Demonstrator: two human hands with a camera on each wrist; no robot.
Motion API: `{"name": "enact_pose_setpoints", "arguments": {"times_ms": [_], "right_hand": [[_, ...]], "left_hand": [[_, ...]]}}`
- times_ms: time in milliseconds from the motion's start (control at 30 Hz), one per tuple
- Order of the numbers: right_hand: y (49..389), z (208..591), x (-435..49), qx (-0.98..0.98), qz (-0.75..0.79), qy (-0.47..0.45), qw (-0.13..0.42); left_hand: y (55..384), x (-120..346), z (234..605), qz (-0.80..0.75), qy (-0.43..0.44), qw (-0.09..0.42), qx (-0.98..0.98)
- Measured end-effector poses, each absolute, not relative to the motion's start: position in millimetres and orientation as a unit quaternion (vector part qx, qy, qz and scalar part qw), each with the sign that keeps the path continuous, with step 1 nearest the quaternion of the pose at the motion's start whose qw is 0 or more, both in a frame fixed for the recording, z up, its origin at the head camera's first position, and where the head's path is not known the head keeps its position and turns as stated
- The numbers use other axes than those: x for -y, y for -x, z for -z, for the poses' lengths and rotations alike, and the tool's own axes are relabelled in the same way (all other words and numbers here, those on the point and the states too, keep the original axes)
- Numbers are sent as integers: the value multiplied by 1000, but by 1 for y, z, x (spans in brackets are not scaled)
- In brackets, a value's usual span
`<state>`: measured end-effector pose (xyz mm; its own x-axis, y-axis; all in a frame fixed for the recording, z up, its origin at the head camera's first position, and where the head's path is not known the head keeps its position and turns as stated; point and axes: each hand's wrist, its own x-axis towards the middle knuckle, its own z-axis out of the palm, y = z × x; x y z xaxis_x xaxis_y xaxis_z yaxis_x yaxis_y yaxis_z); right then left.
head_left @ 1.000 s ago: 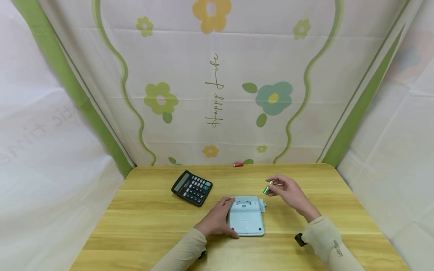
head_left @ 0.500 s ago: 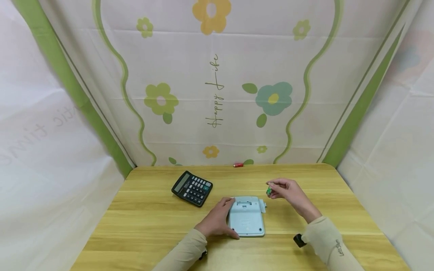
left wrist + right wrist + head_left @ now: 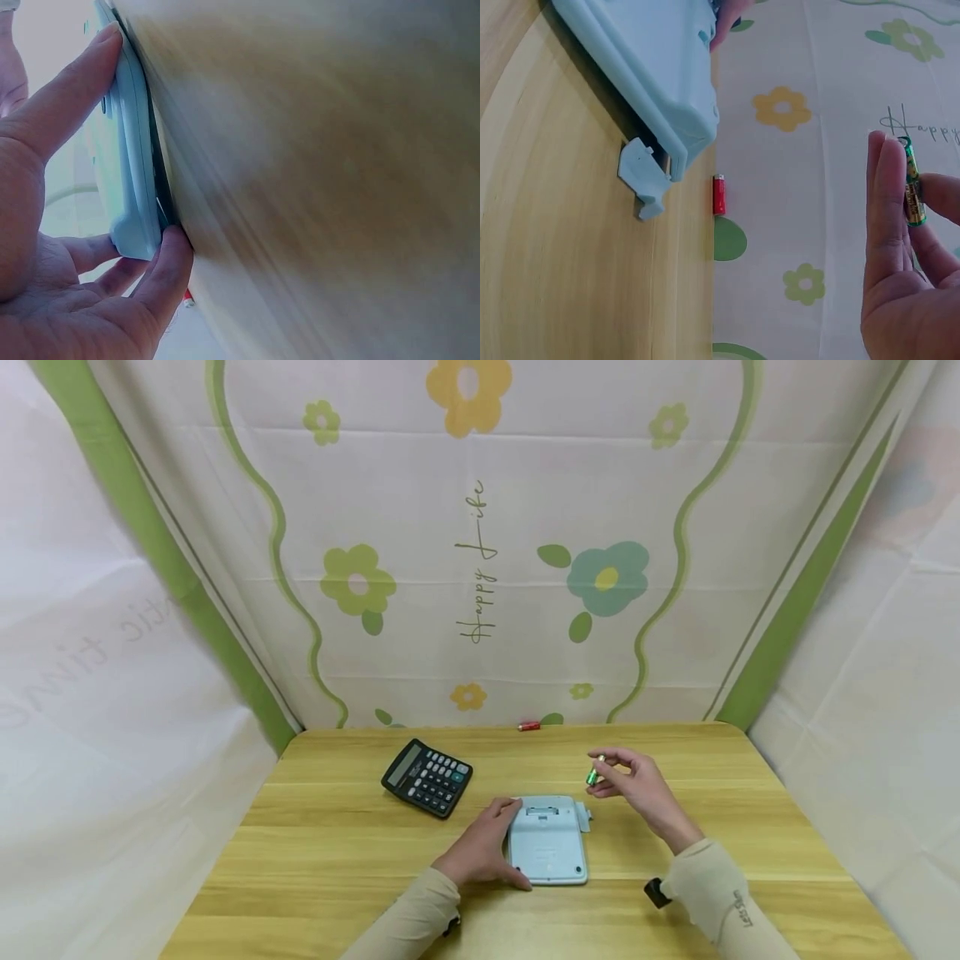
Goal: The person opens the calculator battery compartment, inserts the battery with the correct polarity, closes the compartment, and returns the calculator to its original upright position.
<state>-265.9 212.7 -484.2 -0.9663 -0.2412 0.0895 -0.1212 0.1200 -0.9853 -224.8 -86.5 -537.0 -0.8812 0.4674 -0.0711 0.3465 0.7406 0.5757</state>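
Apparent battery-loading step: the right hand (image 3: 643, 793) pinches the green battery (image 3: 592, 777) above the counter (image 3: 315, 860); the left hand (image 3: 482, 850) grips the blue device (image 3: 547, 852). Next likely calls for aligning battery with the flap (image 3: 583, 817) side.

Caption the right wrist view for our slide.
Right hand pinching a green battery, red battery and light blue device also visible.

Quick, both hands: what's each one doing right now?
Left hand: closed, holding the edge of the light blue device on the table.
Right hand: closed, pinching a green battery.
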Motion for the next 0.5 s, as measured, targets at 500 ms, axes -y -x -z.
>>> {"name": "enact_pose_setpoints", "arguments": {"times_ms": [500], "right_hand": [[265, 491, -206, -833, 529, 162, -21]], "left_hand": [[225, 86, 536, -283, -220, 103, -928]]}}
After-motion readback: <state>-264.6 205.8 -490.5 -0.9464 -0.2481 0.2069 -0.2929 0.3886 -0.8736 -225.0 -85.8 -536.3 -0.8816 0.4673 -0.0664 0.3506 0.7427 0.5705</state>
